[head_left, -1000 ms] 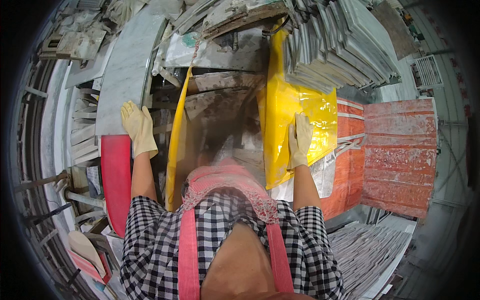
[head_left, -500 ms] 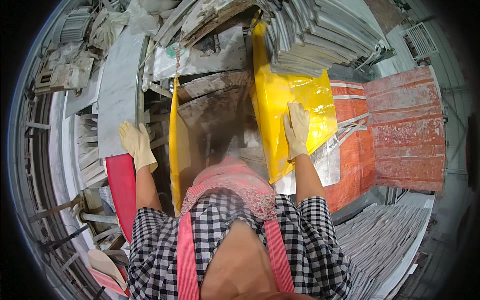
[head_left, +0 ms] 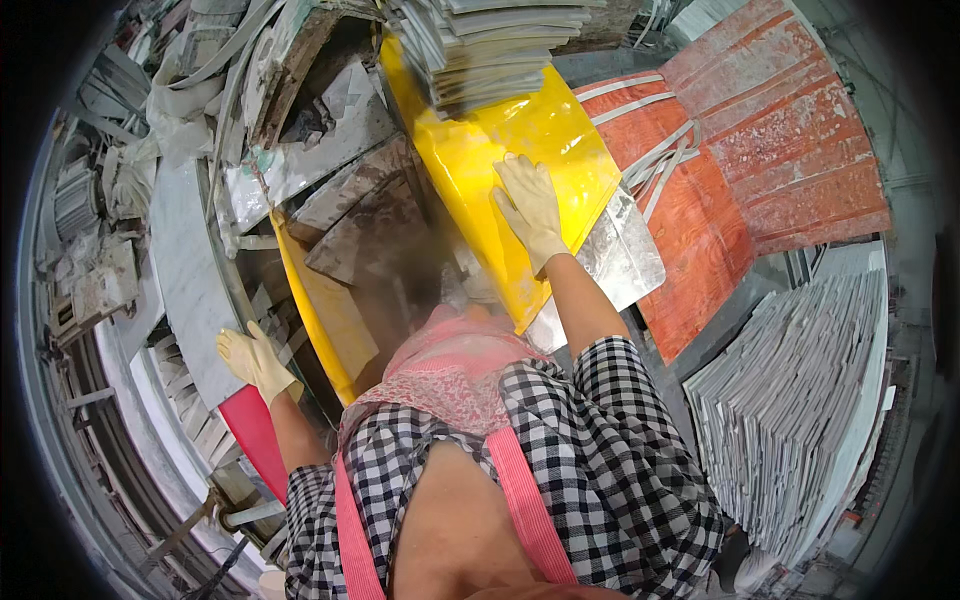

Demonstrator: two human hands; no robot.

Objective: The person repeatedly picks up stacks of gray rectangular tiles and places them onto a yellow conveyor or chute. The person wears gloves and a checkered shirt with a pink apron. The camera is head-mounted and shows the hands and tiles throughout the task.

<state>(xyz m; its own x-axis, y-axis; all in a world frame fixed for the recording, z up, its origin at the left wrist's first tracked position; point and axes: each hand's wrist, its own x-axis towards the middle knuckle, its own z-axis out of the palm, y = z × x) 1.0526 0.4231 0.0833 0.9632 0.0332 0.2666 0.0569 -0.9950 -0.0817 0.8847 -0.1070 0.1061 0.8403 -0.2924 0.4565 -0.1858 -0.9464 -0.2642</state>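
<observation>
My right hand, in a pale glove, lies flat with fingers spread on a shiny yellow sheet that covers a slab. My left hand, also gloved, rests with fingers apart on the edge of a grey-white stone slab, just above a red panel. Between the hands, a second yellow sheet hangs beside several broken grey stone pieces. Neither hand holds anything.
A stack of thin grey tiles stands above the yellow sheet. Red marbled slabs lie to the right, above a large pile of grey tiles. A silver foil sheet sticks out under the yellow one. Rubble and metal frames crowd the left.
The view has swung, so everything now sits tilted to the right. My left hand has dropped lower along the slab edge; my right hand stays pressed on the yellow sheet.
</observation>
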